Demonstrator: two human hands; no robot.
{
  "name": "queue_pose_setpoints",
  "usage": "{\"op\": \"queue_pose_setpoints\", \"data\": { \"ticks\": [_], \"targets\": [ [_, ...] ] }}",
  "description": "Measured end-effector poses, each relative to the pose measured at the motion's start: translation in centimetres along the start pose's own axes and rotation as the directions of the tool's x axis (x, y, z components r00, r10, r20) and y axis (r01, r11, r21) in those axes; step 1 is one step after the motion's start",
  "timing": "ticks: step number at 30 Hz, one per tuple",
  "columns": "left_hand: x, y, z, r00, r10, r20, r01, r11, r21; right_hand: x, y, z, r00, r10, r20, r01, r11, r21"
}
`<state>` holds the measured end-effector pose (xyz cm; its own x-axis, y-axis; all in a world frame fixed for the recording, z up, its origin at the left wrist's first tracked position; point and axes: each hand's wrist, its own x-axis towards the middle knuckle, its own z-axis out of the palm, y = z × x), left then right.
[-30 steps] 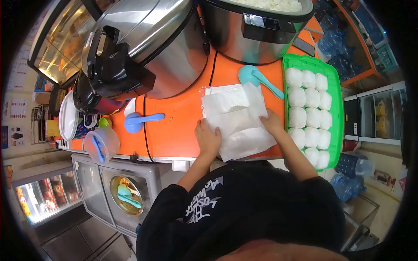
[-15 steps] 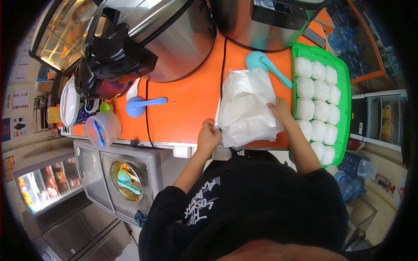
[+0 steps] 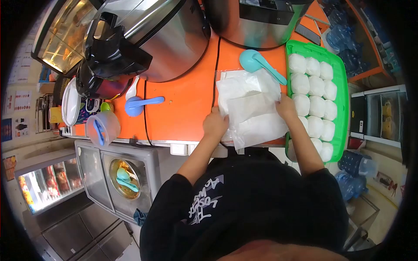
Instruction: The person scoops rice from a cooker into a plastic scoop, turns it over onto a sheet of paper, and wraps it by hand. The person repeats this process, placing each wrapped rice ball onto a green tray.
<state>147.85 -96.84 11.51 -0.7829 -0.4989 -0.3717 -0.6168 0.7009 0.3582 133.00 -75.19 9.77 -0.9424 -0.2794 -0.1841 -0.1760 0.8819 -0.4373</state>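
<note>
White paper sheets with clear plastic lie on the orange counter. My left hand is at their left edge, its fingers curled against the plastic. My right hand is at their right edge, fingers bent together on the sheets. Whether either hand pinches the edge is hard to make out. Just right of my right hand, a green tray holds rows of white wrapped rounded bundles. A turquoise scoop rests above the sheets.
Two large steel cookers stand at the back. A blue scoop, a black cable and a clear tub are at the left. Below the counter, a steel bowl sits in a grey cabinet.
The sheets now lie flatter and more spread out. My left hand has moved up and right onto their left edge, and my right hand has shifted slightly right. The view has moved slightly.
</note>
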Motion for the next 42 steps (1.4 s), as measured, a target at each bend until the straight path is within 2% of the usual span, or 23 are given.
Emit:
{"op": "queue_pose_setpoints", "data": {
  "ticks": [1,3,6,10,12,15,17,18,19,20,21,23,24,26,29,30,32,35,36,38,39,41,42],
  "targets": [
    [0.6,0.5,0.3,1.000,0.002,-0.002,-0.002,1.000,0.005,-0.3,-0.1,0.0,0.999,0.012,-0.051,-0.011,1.000,0.024],
    [1.5,1.2,1.0,0.994,0.102,-0.035,-0.107,0.971,-0.215,-0.5,0.2,0.2,0.997,0.005,-0.081,0.001,0.997,0.073],
    [0.5,3.4,-0.6,0.990,0.138,-0.033,-0.141,0.934,-0.328,-1.1,0.1,-0.4,0.989,-0.047,-0.138,0.071,0.982,0.174],
    [-0.1,2.5,-3.5,0.975,0.197,-0.100,-0.217,0.939,-0.268,-2.4,-0.6,0.8,0.976,-0.102,-0.192,0.150,0.954,0.258],
    [0.2,-0.6,-4.3,0.975,0.131,-0.182,-0.180,0.941,-0.286,-3.2,-1.6,2.1,0.969,-0.124,-0.213,0.180,0.945,0.272],
    [1.0,-5.9,-2.9,0.991,0.045,-0.122,-0.070,0.975,-0.209,-3.8,-2.5,4.5,0.987,-0.090,-0.129,0.126,0.946,0.300],
    [1.2,-7.5,-2.7,0.959,-0.011,-0.282,-0.050,0.977,-0.209,-3.8,-3.8,3.8,0.894,-0.159,-0.419,0.295,0.913,0.282],
    [1.7,-7.4,-3.0,0.960,-0.010,-0.278,-0.050,0.976,-0.211,-3.3,-4.4,2.7,0.894,-0.158,-0.418,0.292,0.915,0.279],
    [2.0,-6.3,-4.3,0.952,0.065,-0.300,-0.123,0.976,-0.179,-2.7,-5.3,1.0,0.864,-0.277,-0.420,0.385,0.902,0.197],
    [2.5,-5.7,-4.9,0.938,0.140,-0.317,-0.194,0.970,-0.147,-2.0,-5.9,0.3,0.823,-0.392,-0.410,0.473,0.874,0.114],
    [3.8,-5.7,-4.5,0.940,0.138,-0.312,-0.193,0.969,-0.153,-1.1,-6.5,0.7,0.826,-0.392,-0.405,0.470,0.876,0.110],
    [6.3,-5.3,-4.2,0.954,0.118,-0.276,-0.146,0.986,-0.083,1.5,-7.9,1.7,0.876,-0.478,-0.065,0.482,0.874,0.061],
    [6.1,-5.1,-4.2,0.953,0.120,-0.278,-0.150,0.985,-0.088,3.1,-8.3,2.6,0.876,-0.478,-0.066,0.482,0.875,0.054],
    [3.6,-3.6,-5.4,0.851,0.399,-0.340,-0.453,0.886,-0.094,6.0,-8.7,4.8,0.890,-0.453,0.054,0.432,0.875,0.219],
    [1.0,-3.8,-4.9,0.846,0.448,-0.291,-0.471,0.882,-0.011,8.0,-9.2,6.1,0.876,-0.464,0.133,0.459,0.886,0.064],
    [1.6,-4.6,-4.8,0.846,0.446,-0.292,-0.468,0.884,-0.007,8.4,-9.3,6.3,0.874,-0.467,0.133,0.462,0.884,0.069],
    [3.7,-6.6,-4.3,0.867,0.266,-0.421,-0.339,0.934,-0.109,8.7,-9.9,5.5,0.849,-0.440,0.292,0.492,0.860,-0.135],
    [7.5,-7.2,-4.0,0.800,0.310,-0.514,-0.420,0.901,-0.108,9.3,-11.4,4.4,0.850,-0.335,0.407,0.469,0.833,-0.293],
    [8.3,-7.1,-4.2,0.800,0.297,-0.521,-0.412,0.903,-0.118,9.2,-11.9,4.0,0.845,-0.341,0.413,0.479,0.825,-0.300],
    [9.2,-6.5,-5.3,0.978,0.131,-0.165,-0.172,0.949,-0.266,8.7,-12.8,3.0,0.859,-0.353,0.371,0.468,0.835,-0.289],
    [9.1,-6.4,-5.4,0.977,0.123,-0.172,-0.168,0.947,-0.275,8.9,-12.3,3.6,0.855,-0.360,0.374,0.478,0.827,-0.296],
    [8.3,-6.1,-5.6,0.967,0.145,-0.211,-0.208,0.926,-0.316,8.7,-11.4,4.8,0.714,-0.688,0.131,0.700,0.701,-0.135],
    [7.8,-6.0,-5.7,0.967,0.139,-0.214,-0.204,0.926,-0.318,8.9,-10.8,5.1,0.710,-0.692,0.133,0.705,0.697,-0.134]
  ]
}}
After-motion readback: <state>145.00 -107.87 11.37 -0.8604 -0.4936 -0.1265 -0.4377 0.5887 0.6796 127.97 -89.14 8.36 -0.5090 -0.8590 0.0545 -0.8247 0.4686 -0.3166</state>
